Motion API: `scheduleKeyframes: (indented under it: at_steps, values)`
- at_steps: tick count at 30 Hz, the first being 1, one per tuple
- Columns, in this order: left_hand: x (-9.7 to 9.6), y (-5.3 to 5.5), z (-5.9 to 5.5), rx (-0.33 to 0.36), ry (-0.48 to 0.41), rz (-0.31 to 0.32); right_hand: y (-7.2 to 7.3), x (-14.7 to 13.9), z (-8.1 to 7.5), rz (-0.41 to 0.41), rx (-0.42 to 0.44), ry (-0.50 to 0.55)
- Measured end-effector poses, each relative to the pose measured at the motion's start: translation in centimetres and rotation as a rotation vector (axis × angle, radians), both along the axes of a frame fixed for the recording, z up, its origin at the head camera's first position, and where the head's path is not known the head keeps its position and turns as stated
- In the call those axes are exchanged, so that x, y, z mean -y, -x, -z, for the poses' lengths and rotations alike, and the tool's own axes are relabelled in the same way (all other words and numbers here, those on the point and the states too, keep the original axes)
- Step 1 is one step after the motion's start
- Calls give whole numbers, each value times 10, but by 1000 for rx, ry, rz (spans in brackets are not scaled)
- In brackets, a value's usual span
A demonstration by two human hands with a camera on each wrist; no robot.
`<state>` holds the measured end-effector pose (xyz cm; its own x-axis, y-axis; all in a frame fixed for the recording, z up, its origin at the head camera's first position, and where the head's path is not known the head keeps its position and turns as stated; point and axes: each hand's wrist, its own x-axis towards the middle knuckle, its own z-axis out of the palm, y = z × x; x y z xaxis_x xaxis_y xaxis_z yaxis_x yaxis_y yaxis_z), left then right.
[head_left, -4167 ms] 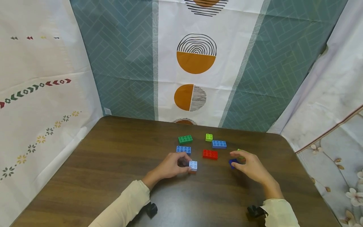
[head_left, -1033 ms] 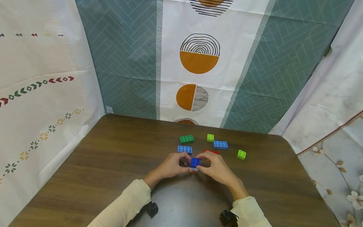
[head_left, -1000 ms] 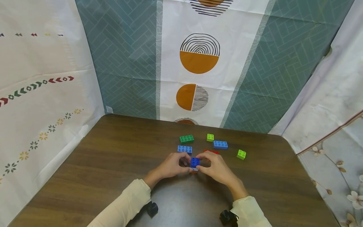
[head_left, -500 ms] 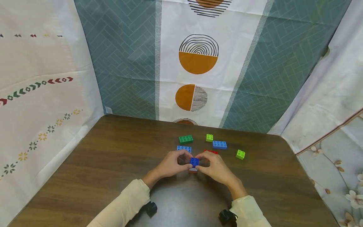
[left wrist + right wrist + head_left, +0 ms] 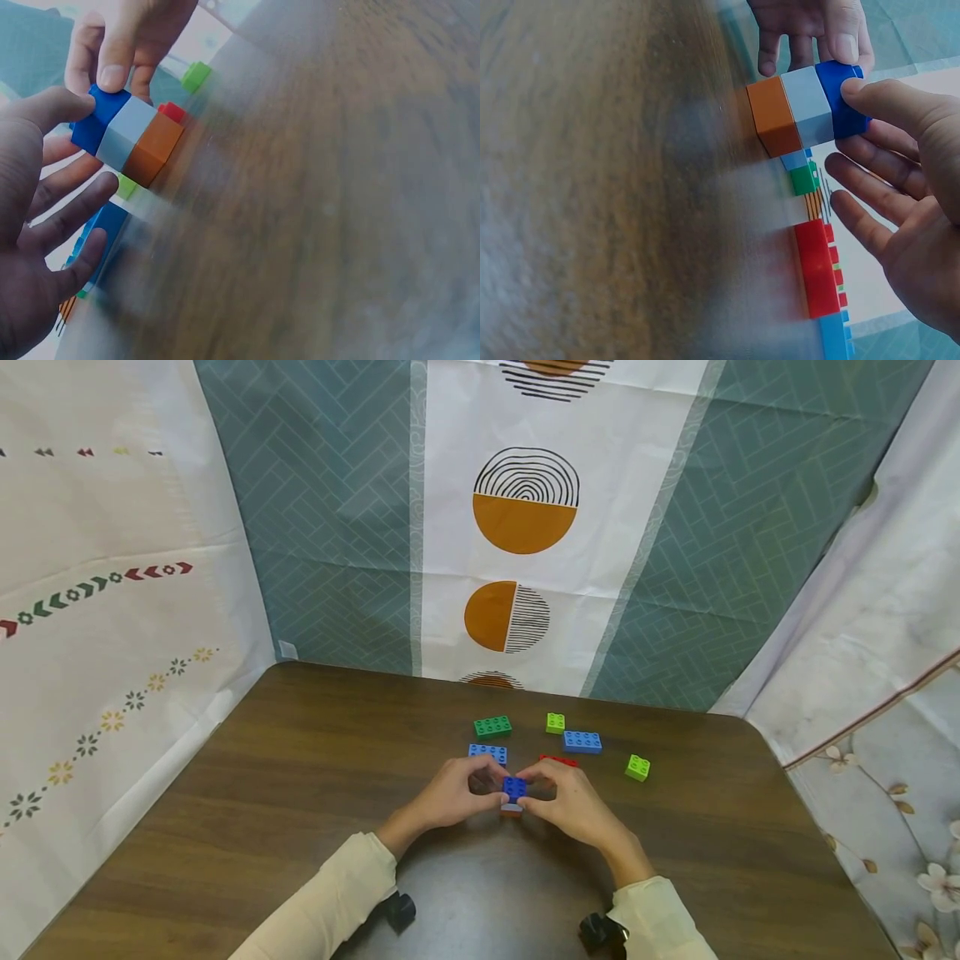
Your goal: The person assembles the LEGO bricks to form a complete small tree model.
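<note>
A stack of three toy building bricks stands upright on the table: an orange brick (image 5: 155, 151) at the bottom, a pale blue brick (image 5: 807, 105) in the middle and a dark blue brick (image 5: 514, 788) on top. My left hand (image 5: 452, 793) pinches the dark blue brick from the left, thumb on the near side. From the right, my right hand (image 5: 576, 803) pinches the same brick. Both wrist views show the three bricks flush against each other, with the remaining fingers spread behind them.
On the wooden table (image 5: 315, 760), behind the stack, lie a red brick (image 5: 817, 268), a green brick (image 5: 492, 727), two blue bricks, one of them (image 5: 582, 742) on the right, and two lime bricks, one (image 5: 638, 767) farthest right. Patterned cloths hang around the table.
My right hand has brought the dark blue brick from the right onto the stack. My left hand has shifted from the pale blue brick up to the dark blue one. The last half second shows almost no movement.
</note>
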<state>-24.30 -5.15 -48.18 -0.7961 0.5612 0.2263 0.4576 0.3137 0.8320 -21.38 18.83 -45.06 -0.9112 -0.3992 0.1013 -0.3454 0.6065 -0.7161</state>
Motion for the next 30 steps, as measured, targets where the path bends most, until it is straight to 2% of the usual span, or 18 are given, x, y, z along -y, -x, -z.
scheduleKeyframes:
  at_steps: [11,19,30]
  values:
    - [3,-1,0,12,4,-8,0,2,0,-13,-3,4]
    - [4,0,2,-13,-17,6,1,3,2,-32,-22,12]
    - [1,-2,2,-6,-20,3,1,0,5,-40,-32,17]
